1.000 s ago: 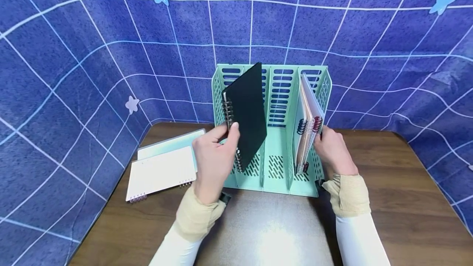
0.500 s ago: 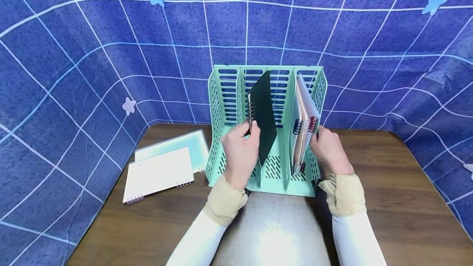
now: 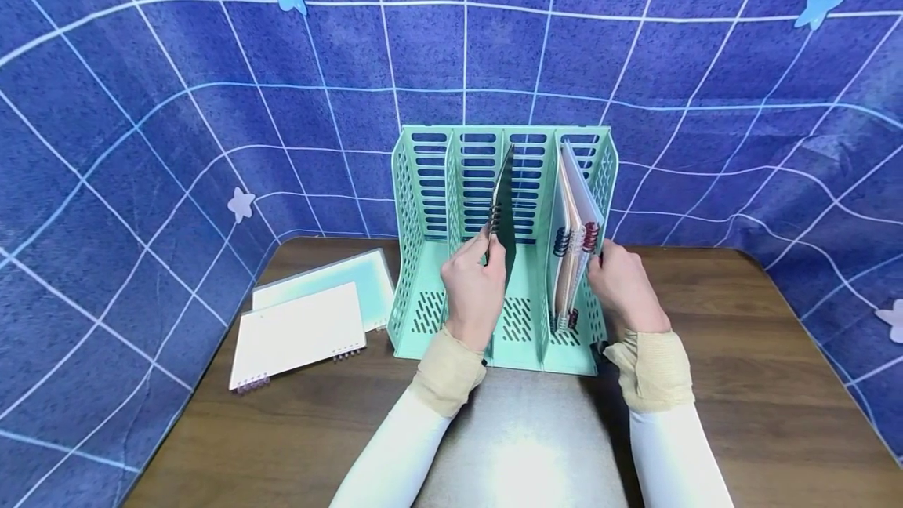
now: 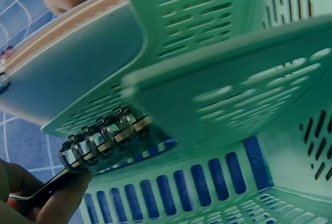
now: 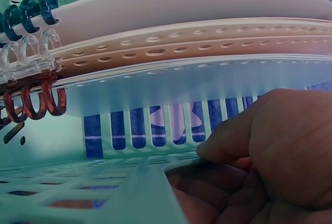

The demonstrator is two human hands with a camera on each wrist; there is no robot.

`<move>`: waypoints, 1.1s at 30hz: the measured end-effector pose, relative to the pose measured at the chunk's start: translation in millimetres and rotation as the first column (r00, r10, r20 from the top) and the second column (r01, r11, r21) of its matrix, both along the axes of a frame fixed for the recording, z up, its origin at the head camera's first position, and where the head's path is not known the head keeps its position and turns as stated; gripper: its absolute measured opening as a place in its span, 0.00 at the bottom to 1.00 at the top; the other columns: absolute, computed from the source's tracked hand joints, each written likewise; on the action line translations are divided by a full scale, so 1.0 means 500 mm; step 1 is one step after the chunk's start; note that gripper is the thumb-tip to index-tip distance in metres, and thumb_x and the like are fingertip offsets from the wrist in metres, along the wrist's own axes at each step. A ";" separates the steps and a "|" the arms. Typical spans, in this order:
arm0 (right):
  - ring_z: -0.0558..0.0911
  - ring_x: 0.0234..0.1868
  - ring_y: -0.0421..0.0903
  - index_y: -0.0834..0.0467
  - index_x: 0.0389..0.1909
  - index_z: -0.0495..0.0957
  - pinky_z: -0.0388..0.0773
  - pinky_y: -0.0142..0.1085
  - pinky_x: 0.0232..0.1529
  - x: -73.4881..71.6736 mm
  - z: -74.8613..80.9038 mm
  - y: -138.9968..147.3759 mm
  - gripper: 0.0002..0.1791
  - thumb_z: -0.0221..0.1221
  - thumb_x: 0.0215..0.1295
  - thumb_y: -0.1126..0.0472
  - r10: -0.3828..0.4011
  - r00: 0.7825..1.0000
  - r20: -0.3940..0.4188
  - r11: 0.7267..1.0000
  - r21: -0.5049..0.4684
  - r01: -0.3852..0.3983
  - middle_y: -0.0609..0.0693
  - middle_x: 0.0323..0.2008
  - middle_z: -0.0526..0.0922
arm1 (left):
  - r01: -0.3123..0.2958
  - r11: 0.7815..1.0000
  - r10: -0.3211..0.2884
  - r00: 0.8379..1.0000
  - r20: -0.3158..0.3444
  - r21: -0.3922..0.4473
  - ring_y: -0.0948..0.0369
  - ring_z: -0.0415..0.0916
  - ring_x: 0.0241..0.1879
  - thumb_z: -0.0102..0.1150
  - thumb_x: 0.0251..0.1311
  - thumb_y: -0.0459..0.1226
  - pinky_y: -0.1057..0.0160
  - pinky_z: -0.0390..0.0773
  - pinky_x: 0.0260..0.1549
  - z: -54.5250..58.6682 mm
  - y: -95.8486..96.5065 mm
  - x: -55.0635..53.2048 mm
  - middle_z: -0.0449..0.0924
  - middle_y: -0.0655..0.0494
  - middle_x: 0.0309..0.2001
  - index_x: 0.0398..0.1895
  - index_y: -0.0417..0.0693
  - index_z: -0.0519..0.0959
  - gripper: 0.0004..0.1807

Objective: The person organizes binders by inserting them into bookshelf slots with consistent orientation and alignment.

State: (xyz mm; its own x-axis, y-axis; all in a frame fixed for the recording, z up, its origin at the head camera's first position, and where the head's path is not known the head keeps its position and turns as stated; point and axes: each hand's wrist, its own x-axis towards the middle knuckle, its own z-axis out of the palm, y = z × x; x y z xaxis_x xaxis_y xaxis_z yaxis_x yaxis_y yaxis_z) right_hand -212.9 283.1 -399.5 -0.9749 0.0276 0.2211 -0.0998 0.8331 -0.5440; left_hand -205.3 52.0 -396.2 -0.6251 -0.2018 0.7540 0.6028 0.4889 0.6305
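Observation:
A mint-green desk file organizer (image 3: 517,339) with upright dividers stands on the table. My left hand (image 3: 474,288) pinches a black spiral notebook (image 3: 505,214) by its coil edge, holding it upright at the third compartment from the left. The left wrist view shows its dark coils (image 4: 104,138) beside a green divider (image 4: 233,73). My right hand (image 3: 628,284) grips the organizer's right side wall, thumb on the inner face and fingers outside in the right wrist view. Several spiral notebooks (image 3: 573,234) with blue, clear and red coils stand in the rightmost compartment.
Left of the organizer, a white spiral notebook (image 3: 299,335) lies partly over a light-blue one (image 3: 374,288) on the brown wooden table (image 3: 748,382). A blue cloth (image 3: 339,45) with white grid lines and stars hangs behind and at the sides.
My left hand has carried the black notebook rightward, from over the left compartments to the third one, turning it nearly edge-on. My right hand stays on the organizer's side wall.

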 end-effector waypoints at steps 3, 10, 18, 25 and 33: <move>0.77 0.29 0.60 0.61 0.30 0.69 0.75 0.52 0.32 -0.001 0.001 0.000 0.10 0.44 0.72 0.65 0.002 1.000 0.000 1.000 0.000 -0.002 0.59 0.25 0.75 | -0.014 1.000 0.014 1.000 -0.003 -0.005 0.59 0.84 0.28 0.60 0.69 0.29 0.69 0.74 0.17 -0.010 0.004 -0.005 0.90 0.50 0.44 0.49 0.40 0.89 0.11; 0.76 0.30 0.60 0.60 0.29 0.68 0.75 0.53 0.33 -0.002 0.004 -0.001 0.10 0.44 0.72 0.65 -0.006 1.000 -0.008 1.000 0.003 0.006 0.61 0.26 0.75 | -0.035 0.999 0.034 0.999 -0.015 -0.027 0.58 0.89 0.38 0.60 0.68 0.28 0.64 0.85 0.33 -0.036 0.012 -0.017 0.90 0.49 0.44 0.49 0.40 0.88 0.12; 0.77 0.28 0.59 0.59 0.28 0.68 0.74 0.51 0.29 -0.005 -0.005 0.001 0.10 0.43 0.71 0.65 -0.001 1.000 -0.014 1.000 0.009 0.001 0.60 0.25 0.75 | -0.048 0.998 0.049 0.998 0.041 -0.034 0.60 0.88 0.33 0.61 0.67 0.29 0.67 0.83 0.26 -0.066 0.017 -0.019 0.89 0.50 0.48 0.55 0.42 0.86 0.15; 0.76 0.28 0.59 0.59 0.28 0.67 0.74 0.52 0.29 -0.007 -0.003 0.001 0.10 0.43 0.71 0.66 0.002 1.000 -0.025 1.000 0.011 -0.002 0.60 0.25 0.75 | -0.146 0.982 0.154 0.986 0.067 -0.121 0.55 0.83 0.38 0.64 0.67 0.34 0.60 0.81 0.38 -0.081 0.014 -0.019 0.90 0.53 0.44 0.47 0.46 0.90 0.10; 0.76 0.28 0.60 0.60 0.29 0.68 0.74 0.52 0.30 -0.007 -0.005 0.000 0.10 0.43 0.71 0.65 -0.005 1.000 -0.004 1.000 0.010 0.005 0.60 0.25 0.75 | -0.163 0.971 0.180 0.980 0.086 -0.175 0.52 0.84 0.38 0.65 0.66 0.34 0.54 0.82 0.41 -0.102 0.013 -0.023 0.89 0.52 0.38 0.34 0.43 0.92 0.08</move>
State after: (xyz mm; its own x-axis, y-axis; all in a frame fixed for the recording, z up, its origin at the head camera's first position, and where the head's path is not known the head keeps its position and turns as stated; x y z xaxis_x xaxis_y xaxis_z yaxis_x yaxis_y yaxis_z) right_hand -216.3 283.4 -402.0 -0.9738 0.0304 0.2254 -0.0976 0.8392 -0.5350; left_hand -216.9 58.3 -447.1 -0.6663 -0.1896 0.7212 0.4389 0.6822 0.5848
